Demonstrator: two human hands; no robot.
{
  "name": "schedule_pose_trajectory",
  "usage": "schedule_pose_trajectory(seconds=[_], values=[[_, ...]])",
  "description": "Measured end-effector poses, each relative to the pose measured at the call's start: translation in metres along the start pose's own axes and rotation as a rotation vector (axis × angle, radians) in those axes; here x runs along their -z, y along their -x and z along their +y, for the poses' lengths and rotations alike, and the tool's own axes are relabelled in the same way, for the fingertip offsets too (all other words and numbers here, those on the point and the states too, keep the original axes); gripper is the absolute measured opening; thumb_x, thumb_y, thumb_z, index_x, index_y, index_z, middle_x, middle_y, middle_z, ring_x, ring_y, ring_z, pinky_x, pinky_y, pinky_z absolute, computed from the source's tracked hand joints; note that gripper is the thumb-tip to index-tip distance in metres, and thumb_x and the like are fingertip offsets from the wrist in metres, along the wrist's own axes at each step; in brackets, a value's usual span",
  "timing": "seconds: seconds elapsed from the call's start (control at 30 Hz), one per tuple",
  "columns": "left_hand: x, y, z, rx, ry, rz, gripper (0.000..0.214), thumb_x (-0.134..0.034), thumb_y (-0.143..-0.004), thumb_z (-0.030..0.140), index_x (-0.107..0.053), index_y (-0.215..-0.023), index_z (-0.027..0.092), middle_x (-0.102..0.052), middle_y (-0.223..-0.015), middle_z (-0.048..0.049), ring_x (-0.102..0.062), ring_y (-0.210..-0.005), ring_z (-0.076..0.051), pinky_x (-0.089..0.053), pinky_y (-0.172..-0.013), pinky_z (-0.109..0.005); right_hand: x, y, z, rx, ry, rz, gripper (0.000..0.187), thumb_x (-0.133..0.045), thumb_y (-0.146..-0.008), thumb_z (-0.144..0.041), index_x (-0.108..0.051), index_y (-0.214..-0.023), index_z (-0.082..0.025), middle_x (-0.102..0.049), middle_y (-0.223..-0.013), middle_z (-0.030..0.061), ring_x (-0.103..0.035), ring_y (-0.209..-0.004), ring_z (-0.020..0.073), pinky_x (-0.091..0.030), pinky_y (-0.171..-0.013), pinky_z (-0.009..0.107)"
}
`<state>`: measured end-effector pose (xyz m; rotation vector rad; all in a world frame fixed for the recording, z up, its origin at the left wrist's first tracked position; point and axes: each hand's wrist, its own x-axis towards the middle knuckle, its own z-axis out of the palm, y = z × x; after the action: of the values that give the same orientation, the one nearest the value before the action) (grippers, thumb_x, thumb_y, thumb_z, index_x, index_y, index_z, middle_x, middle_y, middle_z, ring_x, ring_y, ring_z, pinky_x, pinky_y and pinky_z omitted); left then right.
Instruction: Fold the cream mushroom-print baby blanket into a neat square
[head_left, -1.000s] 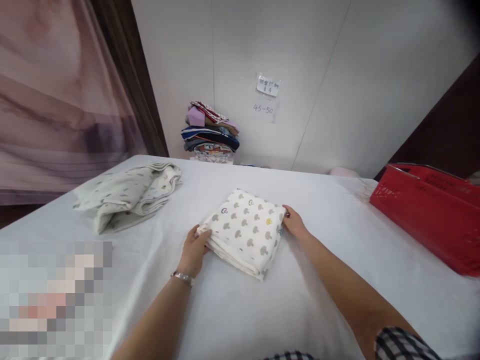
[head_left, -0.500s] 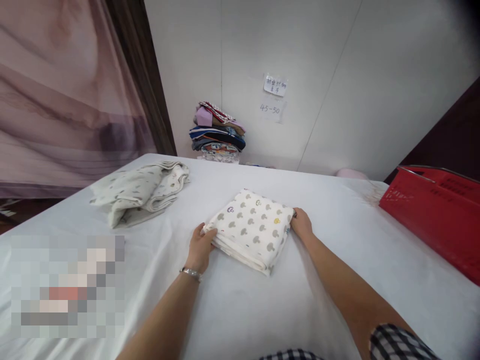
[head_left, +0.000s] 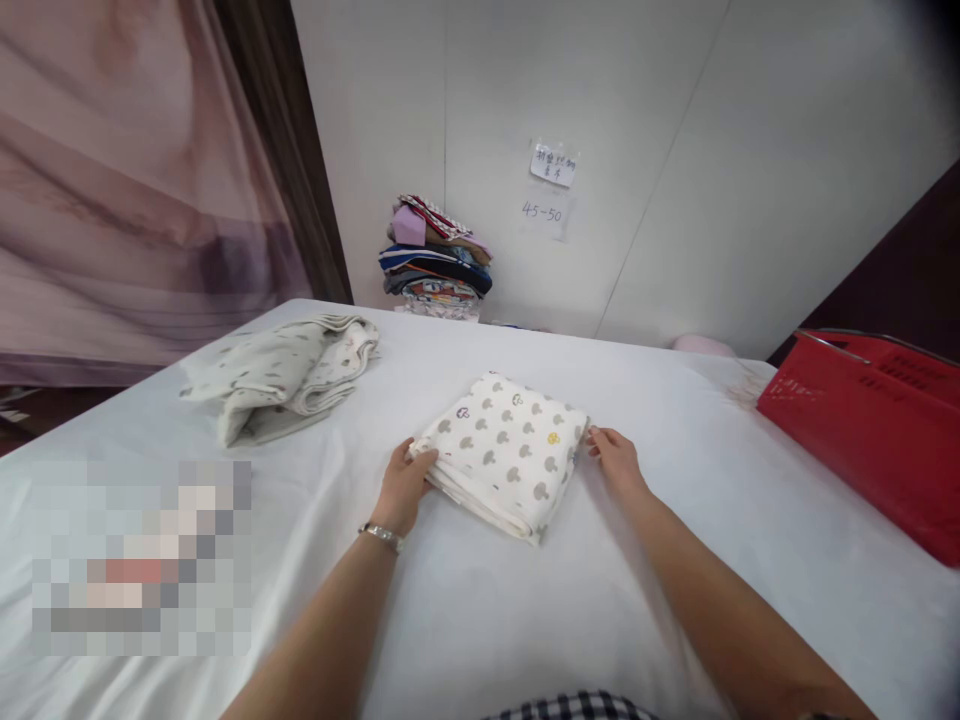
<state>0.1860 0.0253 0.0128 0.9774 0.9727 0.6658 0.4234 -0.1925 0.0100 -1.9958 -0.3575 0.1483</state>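
A white folded cloth (head_left: 510,445) printed with grey mushroom shapes, one of them yellow, lies as a flat square on the white-covered table. At its left corner, my left hand (head_left: 405,485) pinches the layers, thumb on top and fingers underneath. My right hand (head_left: 616,460) is beside the right corner, just off the fabric, its fingers loosely bent and nothing visible in them. Farther left lies a crumpled white cloth (head_left: 281,375) with small grey marks, loosely heaped.
A red basket (head_left: 862,440) with a metal handle stands on the right. Behind the table's far edge rises a stack of folded fabrics (head_left: 435,260) against the wall. Paper signs (head_left: 551,190) hang there. A pink curtain (head_left: 135,180) covers the left side; a blurred patch hides the near left.
My right hand has let go of the cloth's right corner and moved slightly right. My left hand keeps its hold, and the cloth lies nearly as before.
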Motion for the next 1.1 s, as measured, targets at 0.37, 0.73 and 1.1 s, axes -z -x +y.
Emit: schedule_pose_trajectory(seconds=[0.37,0.73,1.1], values=[[-0.002,0.002,0.002,-0.012,0.002,-0.001,0.054,-0.063,-0.069,0.017,-0.047,-0.12,0.018,-0.058,-0.104,-0.0102,-0.059,-0.079,-0.016,-0.052,-0.07,-0.032,-0.011,-0.005,-0.032,-0.359,-0.352,-0.339,0.029,-0.068,-0.068,-0.041,-0.057,-0.07,-0.014,-0.057,-0.058,0.0025,-0.049,-0.043,0.0084,-0.024,-0.032,0.017],[-0.003,0.004,0.002,-0.004,-0.024,0.016,0.069,-0.064,-0.068,0.017,-0.037,-0.131,0.017,-0.057,-0.11,-0.013,-0.059,-0.08,-0.016,-0.052,-0.068,-0.032,-0.007,-0.002,-0.012,-0.37,-0.273,-0.293,0.026,-0.07,-0.066,-0.035,-0.053,-0.067,-0.016,-0.048,-0.043,-0.0037,-0.037,-0.034,0.0057,-0.021,-0.029,0.016],[-0.003,0.003,0.0,-0.007,-0.046,0.018,0.07,-0.066,-0.066,0.018,-0.038,-0.13,0.017,-0.057,-0.107,-0.0132,-0.06,-0.078,-0.017,-0.051,-0.068,-0.033,0.0,0.046,-0.032,-0.455,-0.46,-0.517,0.027,-0.065,-0.073,-0.04,-0.059,-0.084,-0.016,-0.064,-0.083,0.007,-0.059,-0.065,0.0132,-0.048,-0.046,0.02]])
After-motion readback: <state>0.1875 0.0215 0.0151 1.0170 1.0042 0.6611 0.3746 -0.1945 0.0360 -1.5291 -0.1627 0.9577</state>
